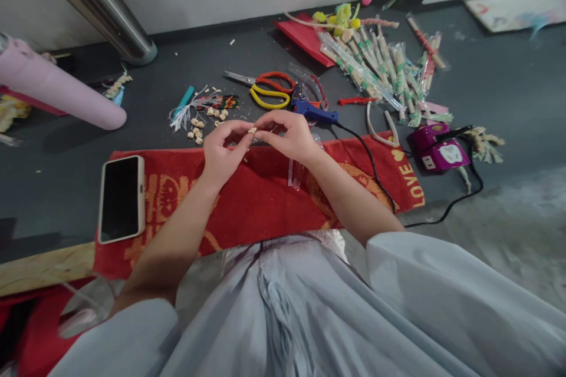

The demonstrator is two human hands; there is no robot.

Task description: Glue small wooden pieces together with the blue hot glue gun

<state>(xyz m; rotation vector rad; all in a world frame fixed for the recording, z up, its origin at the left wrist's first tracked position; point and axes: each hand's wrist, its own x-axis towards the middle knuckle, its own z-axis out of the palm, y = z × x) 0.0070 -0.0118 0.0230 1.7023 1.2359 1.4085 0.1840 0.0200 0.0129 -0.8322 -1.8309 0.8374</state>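
Above the red towel point(247, 212), my left hand point(223, 150) and my right hand point(292, 138) meet at the fingertips. Between them they pinch a small cream-coloured piece point(252, 130), too small to name further. More such cream pieces point(197, 128) lie in a loose pile just beyond my left hand. A blue glue gun point(316, 113) rests behind my right hand, its black cord trailing right. Scissors point(269, 89) with orange and yellow handles lie beyond both hands, blades pointing left. Clear plastic sticks or tubes point(298, 174) are on the towel, partly hidden by my right wrist.
A phone point(120, 199) lies on the towel's left end. A pink bottle point(66, 82) and a metal post point(99, 9) are at the left. Wrapped sticks point(380, 65) are heaped at the back right. A purple power unit point(440, 148) sits at the right, near the table edge.
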